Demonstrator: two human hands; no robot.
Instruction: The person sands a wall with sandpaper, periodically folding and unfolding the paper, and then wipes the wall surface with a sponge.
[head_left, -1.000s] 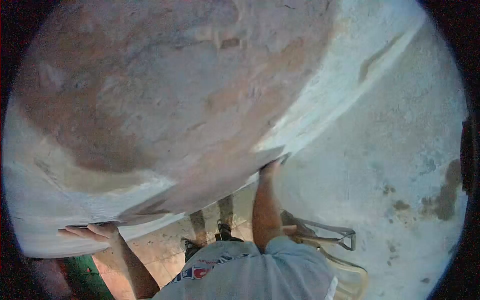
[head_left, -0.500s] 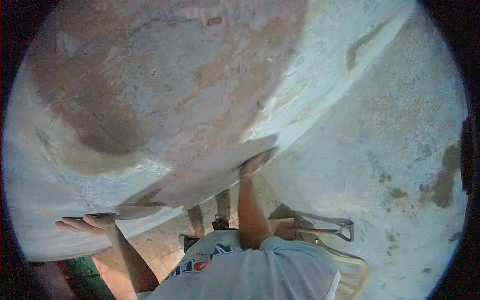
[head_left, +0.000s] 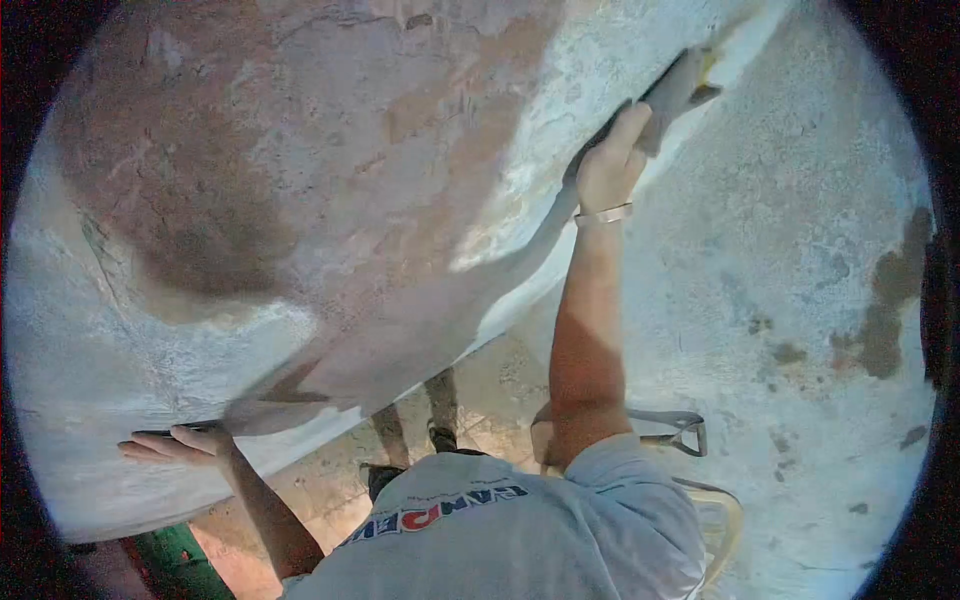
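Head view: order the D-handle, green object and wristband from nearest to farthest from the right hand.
1. Wristband: at the wrist of the right hand.
2. D-handle: lower right.
3. Green object: bottom left.

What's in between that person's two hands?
Only a bare, partly shaded stretch of mottled wall lies between the left hand and the right hand, as the head view shows.

So the right hand (head_left: 612,172) went from mid-frame way up toward the upper right of the frame, and the right arm (head_left: 590,320) is stretched out a lot longer. Also, a grey tool (head_left: 672,100) in its grip and a wristband (head_left: 604,214) have popped into view.
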